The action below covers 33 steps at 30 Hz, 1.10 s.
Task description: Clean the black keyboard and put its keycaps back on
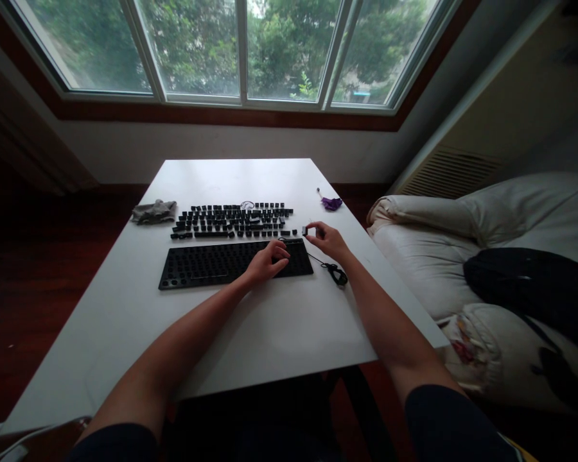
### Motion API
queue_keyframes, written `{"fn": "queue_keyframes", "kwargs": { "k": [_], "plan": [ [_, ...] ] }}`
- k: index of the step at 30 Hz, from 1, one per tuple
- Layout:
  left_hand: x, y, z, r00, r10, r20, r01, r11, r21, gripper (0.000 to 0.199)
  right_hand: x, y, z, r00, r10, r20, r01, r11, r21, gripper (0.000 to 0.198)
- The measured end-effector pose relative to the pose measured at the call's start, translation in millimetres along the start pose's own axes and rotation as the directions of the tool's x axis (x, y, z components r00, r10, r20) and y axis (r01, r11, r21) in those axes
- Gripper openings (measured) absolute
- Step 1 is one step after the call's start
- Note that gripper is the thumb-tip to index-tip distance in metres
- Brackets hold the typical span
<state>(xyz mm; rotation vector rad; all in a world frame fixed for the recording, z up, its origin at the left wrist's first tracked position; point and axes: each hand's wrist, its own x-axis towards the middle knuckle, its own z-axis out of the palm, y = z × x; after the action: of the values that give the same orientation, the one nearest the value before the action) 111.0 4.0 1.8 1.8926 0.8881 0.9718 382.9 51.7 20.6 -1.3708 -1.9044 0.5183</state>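
Note:
A black keyboard (207,263), its keycaps off over much of it, lies on the white table. My left hand (267,262) rests over its right part, fingers loosely bent and apart, with nothing visible in them. Just past the keyboard's far right corner, my right hand (328,241) pinches a small dark keycap (304,231) between thumb and fingertips, close to the tabletop. Behind the keyboard, loose black keycaps (212,234) are laid out in rows. The keyboard's bundled cable (338,276) lies below my right wrist.
A grey cloth (155,212) lies at the table's left edge. Near the right edge sits a purple item (331,203) beside a small thin stick. A pale sofa (414,244) with a black bag (534,282) stands to the right of the white table (250,340).

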Motion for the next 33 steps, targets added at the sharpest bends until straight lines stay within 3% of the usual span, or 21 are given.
{"fn": "queue_keyframes", "kwargs": {
  "k": [7, 11, 14, 21, 33],
  "plan": [
    [-3, 3, -2, 0.996, 0.073, 0.057, -0.081, 0.985, 0.153, 0.022, 36, 41, 7, 0.994, 0.069, 0.086, -0.044, 0.963, -0.266, 0.037],
    [-8, 7, 0, 0.972, 0.177, 0.154, -0.227, 0.873, 0.431, 0.017, 49, 45, 15, 0.982, 0.062, 0.176, 0.012, 0.92, -0.391, 0.038],
    [-10, 10, 0, 0.947, 0.206, 0.245, -0.308, 0.792, 0.527, 0.017, 56, 44, 18, 0.976, 0.052, 0.212, 0.053, 0.885, -0.463, 0.038],
    [-11, 13, -2, 0.942, 0.197, 0.273, -0.322, 0.764, 0.559, 0.016, 65, 42, 17, 0.962, 0.063, 0.268, 0.097, 0.833, -0.545, 0.039],
    [-12, 14, -3, 0.939, 0.201, 0.279, -0.329, 0.761, 0.559, 0.016, 65, 36, 13, 0.958, 0.08, 0.276, 0.079, 0.85, -0.521, 0.04]
  ]
}}
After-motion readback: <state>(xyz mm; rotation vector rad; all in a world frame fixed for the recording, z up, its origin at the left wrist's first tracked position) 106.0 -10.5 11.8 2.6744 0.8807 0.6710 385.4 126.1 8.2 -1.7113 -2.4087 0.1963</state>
